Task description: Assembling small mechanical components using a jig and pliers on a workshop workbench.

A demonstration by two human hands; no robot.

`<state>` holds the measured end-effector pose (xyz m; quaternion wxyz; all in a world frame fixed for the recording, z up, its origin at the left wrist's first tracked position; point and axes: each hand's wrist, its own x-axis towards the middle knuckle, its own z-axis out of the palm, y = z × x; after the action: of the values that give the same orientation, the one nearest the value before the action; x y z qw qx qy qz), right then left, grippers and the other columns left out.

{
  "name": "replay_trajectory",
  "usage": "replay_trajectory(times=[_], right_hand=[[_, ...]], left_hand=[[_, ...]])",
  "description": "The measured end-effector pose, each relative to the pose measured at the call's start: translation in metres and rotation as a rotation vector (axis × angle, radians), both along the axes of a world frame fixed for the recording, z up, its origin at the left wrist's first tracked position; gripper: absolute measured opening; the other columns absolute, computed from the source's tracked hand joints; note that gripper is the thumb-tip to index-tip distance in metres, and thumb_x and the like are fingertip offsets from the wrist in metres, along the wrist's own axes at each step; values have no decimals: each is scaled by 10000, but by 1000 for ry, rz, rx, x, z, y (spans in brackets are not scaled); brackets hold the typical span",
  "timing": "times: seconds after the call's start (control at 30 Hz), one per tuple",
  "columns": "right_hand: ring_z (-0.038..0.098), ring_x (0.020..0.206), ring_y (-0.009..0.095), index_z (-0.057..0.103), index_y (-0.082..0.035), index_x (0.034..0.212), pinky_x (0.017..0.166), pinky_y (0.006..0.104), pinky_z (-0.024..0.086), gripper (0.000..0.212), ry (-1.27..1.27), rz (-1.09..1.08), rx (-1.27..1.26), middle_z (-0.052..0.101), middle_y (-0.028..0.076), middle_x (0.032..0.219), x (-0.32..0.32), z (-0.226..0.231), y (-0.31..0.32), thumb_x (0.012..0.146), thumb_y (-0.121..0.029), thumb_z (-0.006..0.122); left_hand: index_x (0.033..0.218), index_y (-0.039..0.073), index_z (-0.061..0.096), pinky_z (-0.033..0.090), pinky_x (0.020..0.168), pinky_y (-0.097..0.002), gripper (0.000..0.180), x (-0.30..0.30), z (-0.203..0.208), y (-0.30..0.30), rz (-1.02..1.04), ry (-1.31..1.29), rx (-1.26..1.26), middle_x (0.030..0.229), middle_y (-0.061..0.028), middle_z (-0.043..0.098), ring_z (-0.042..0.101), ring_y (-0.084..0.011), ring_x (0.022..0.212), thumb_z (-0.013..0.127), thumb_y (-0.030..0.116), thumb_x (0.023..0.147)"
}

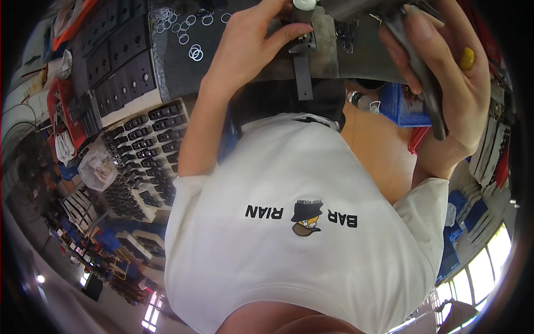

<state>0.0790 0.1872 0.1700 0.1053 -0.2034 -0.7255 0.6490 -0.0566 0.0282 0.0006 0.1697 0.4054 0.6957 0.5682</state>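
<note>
My left hand (253,42) is closed at the bench edge, its thumb pressed against a dark metal bracket (303,75). The bracket's flat strip, with a small hole near its end, juts past the edge toward me. Beside the fingertips a pale round-topped piece (304,5) stands at the upper rim of the view. Fingers of my right hand (453,78) wrap round a dark, curved metal tool handle (423,72). The tool's working end is cut off or blurred at the top, so its kind is unclear. A small yellow piece (467,58) shows at that hand's fingers.
Loose pale rings (195,53) lie on the dark workbench (245,83). Left of it are rows of black metal parts (150,142) and flat dark plates (119,83). A blue crate (411,119) and a bottle (364,103) stand lower right, past the bench edge.
</note>
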Motion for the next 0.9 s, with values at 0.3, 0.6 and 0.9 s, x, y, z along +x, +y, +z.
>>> replay_trajectory(times=[0.3,0.6,0.9], right_hand=[[595,695,72,563,-12,1493,553,223,442,419,-44,364,645,688,63,920,-16,-54,27,1099,-132,635],[535,621,44,552,29,1484,545,214,401,437,158,352,135,681,28,850,-12,-37,13,1109,-186,614],[536,677,73,573,31,1488,612,234,408,430,-38,264,165,643,24,833,-8,-53,5,1100,-152,611]], left_hand=[[1264,91,710,583,847,-378,383,4,0,-11,51,266,-229,1097,-133,787,773,-313,1001,855,170,919],[1303,71,714,585,881,-396,434,2,-3,-5,6,373,-62,1122,-129,788,765,-332,1003,863,139,900],[1293,60,674,568,870,-466,364,11,10,-6,-3,177,-84,1145,-194,718,701,-427,1039,779,115,949]])
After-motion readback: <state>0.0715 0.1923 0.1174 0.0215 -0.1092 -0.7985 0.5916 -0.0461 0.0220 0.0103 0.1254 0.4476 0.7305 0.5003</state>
